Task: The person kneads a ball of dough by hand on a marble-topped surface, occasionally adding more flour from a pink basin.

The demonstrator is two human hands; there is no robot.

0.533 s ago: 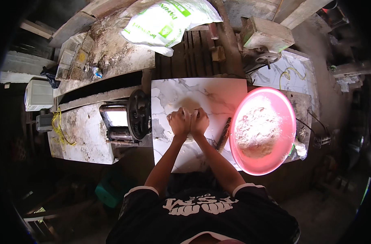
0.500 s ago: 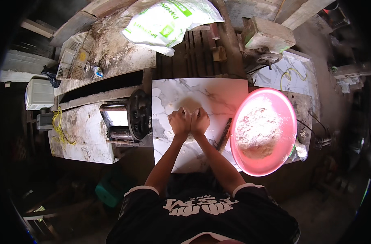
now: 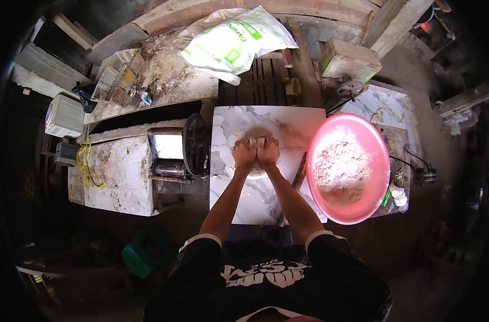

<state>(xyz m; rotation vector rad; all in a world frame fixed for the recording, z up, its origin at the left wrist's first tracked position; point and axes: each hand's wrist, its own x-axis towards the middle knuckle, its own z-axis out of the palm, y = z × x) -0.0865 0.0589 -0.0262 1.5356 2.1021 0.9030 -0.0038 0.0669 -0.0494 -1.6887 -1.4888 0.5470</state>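
My left hand [image 3: 244, 153] and my right hand [image 3: 268, 152] are side by side at the middle of a white marbled board [image 3: 231, 199]. Both are closed, knuckles forward and thumbs together, pressing down on a pale lump of dough [image 3: 257, 173]. Some of the dough shows between my wrists; the hands cover most of it. Right of them stands a pink basin [image 3: 383, 166], heaped with white flour [image 3: 342, 158]. A dark, narrow bar [image 3: 299, 173] lies between my right forearm and the basin.
To the left is a roller machine [image 3: 169, 153] with a large dark wheel [image 3: 195, 144]. A white and green sack [image 3: 239, 45] lies at the back. Plastic crates [image 3: 116, 78] sit far left, and a green stool [image 3: 142, 255] stands below on the floor.
The whole view has shifted slightly. My hands stay closed together on the dough; their knuckles and thumbs now sit more upright, and a bit more dough shows by the wrists.
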